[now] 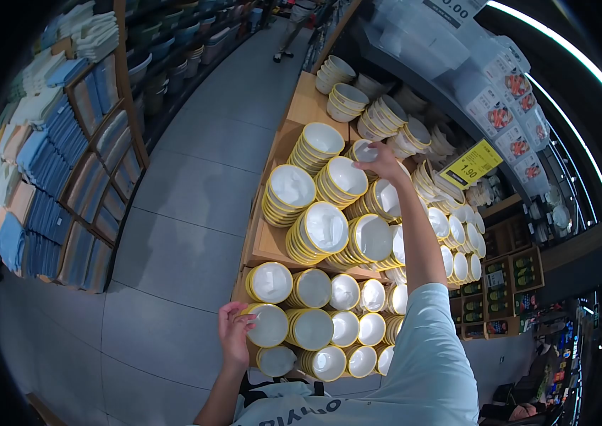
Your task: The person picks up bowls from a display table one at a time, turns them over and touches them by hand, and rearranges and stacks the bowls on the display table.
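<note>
Many stacks of white bowls with yellow rims stand on a wooden display (262, 241). My right hand (379, 162) reaches across to the far stacks, its fingers bent at the rim of a small bowl (363, 150). My left hand (236, 328) is at the near left edge of the display, with the thumb and fingers at the rim of a bowl (268, 325). That bowl tops a stack in the lower part of the display. Beside the right hand stands another bowl stack (347, 175).
Shelves of folded towels (52, 163) line the left side, across a grey tiled aisle (180, 206). A yellow price sign (470, 165) hangs over the bowls at the right, near packaged boxes (503, 106). A person (292, 32) stands at the aisle's far end.
</note>
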`<action>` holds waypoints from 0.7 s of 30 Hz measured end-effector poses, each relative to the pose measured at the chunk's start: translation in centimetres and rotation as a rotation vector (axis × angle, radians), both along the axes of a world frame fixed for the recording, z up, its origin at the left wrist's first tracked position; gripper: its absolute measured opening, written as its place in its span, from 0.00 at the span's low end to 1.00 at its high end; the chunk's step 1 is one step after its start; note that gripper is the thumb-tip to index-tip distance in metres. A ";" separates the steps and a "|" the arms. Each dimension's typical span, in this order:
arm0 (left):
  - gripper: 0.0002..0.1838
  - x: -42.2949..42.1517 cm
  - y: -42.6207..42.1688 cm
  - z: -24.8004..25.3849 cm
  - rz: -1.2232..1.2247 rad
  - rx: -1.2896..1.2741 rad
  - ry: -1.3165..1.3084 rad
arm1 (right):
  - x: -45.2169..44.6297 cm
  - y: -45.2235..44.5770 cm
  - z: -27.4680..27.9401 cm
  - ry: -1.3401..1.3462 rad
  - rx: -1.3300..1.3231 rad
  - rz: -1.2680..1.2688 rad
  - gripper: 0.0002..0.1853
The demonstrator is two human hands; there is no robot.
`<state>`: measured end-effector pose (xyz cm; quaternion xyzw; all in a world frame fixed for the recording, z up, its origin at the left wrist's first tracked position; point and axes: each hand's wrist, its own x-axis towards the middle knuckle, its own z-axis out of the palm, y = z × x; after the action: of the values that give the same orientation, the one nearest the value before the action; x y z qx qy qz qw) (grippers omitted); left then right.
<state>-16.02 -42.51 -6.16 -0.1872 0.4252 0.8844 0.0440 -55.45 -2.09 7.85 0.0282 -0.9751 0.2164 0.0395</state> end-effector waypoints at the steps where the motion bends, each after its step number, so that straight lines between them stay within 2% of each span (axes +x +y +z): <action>1: 0.18 0.0 0.0 0.0 -0.001 0.002 0.004 | -0.1 0.1 0.0 0.000 0.001 0.001 0.53; 13: 0.18 0.1 0.3 -0.3 0.001 -0.003 0.007 | -0.6 0.6 -0.1 0.008 0.069 0.017 0.57; 15: 0.18 0.4 0.3 0.2 0.004 -0.005 0.006 | -0.4 1.1 0.4 0.193 0.046 0.002 0.52; 16: 0.18 0.4 0.3 0.4 0.006 -0.006 0.005 | 0.5 0.8 1.3 0.191 0.044 -0.003 0.52; 18: 0.18 0.4 0.4 0.7 -0.001 -0.010 0.012 | 2.6 0.3 4.2 0.458 -0.028 -0.065 0.41; 19: 0.17 0.5 0.5 0.8 -0.005 -0.012 0.019 | 4.3 -0.3 6.0 0.456 -0.030 -0.075 0.41; 21: 0.17 0.5 0.7 1.6 -0.008 -0.024 0.023 | 8.7 -1.2 9.3 0.674 -0.256 -0.100 0.29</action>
<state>-15.56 -41.81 -4.57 -0.1759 0.4370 0.8812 0.0405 -46.74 -3.31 17.14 0.0451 -0.8724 0.3132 0.3725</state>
